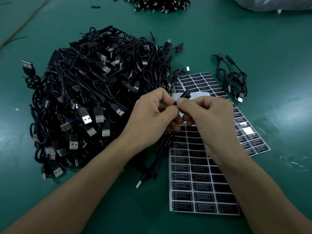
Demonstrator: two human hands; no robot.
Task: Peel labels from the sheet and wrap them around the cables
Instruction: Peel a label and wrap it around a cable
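My left hand (152, 115) and my right hand (207, 119) meet fingertip to fingertip above the label sheets. Between them they pinch a black cable (157, 159), which hangs down to a USB plug (140, 183) resting on the table. A black label (184, 95) sticks up between my thumbs, partly folded around the cable. Under my hands lies a sheet of black labels (194, 183) printed "LED CONTROLLER". A second sheet (202, 81) lies behind it, partly hidden by my hands.
A big heap of black USB cables (92, 98) fills the green table (118, 208) to the left. A few cables (233, 80) lie at the right of the sheets. Another heap (160, 4) and a plastic bag (278, 4) sit at the far edge.
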